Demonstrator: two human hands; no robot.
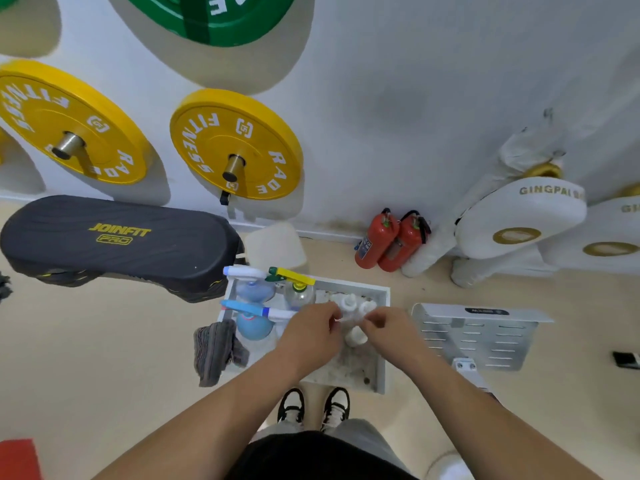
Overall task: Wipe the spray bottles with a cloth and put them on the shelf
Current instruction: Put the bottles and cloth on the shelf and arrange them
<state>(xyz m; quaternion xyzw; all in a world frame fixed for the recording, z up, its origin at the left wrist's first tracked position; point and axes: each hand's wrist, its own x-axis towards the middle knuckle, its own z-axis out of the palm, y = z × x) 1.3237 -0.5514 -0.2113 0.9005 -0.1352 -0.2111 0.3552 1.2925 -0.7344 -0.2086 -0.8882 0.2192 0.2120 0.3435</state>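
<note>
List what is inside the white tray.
In the white tray: three spray bottles at its left and small white bottles. Left hand and right hand cover what lies beneath them.

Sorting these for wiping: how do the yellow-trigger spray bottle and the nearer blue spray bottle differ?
The yellow-trigger spray bottle has a clear body and stands at the tray's far edge; the blue spray bottle has an opaque blue body, a blue-and-white head, and sits nearer. Both stand upright.
</note>
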